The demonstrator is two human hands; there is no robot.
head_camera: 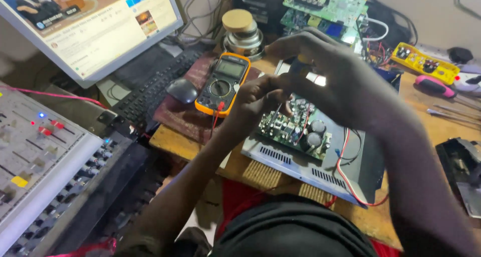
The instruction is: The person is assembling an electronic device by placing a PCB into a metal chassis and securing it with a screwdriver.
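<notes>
Working a slim metal-shafted screwdriver with a dark blue handle [299,66] down into a green circuit board studded with black cylindrical capacitors [295,128]; step in hand judged as loosening or tightening a fastener on that board.

- Right hand [340,81]: fingers clenched round the screwdriver handle, above the board.
- Left hand [260,99]: fingertips pinched on the thin shaft [275,112], steadying it near the tip. The tip's exact seat on the board is too small to tell.
- Circuit board: lying inside an open grey metal chassis with slotted vents [300,167], which rests near the front edge of the worn wooden workbench [170,139]. A red wire [345,172] loops over the chassis' right part.
- Orange-cased digital multimeter with round dial [223,84]: on a dark red mat, just left of the hands, untouched.
- Black computer mouse [182,90] and black keyboard [150,89]: towards the bench's left rear, below a tilted flat monitor [90,26].
- Grey audio mixer with faders [35,157]: off the bench's left edge.
- Pink-handled screwdriver [435,85] and yellow plastic component [425,62]: right rear corner, well apart from the hands.

Next move, as judged: calls for keeping the shaft upright and the tip seated while the handle is turned, clear of the capacitors beside it.
</notes>
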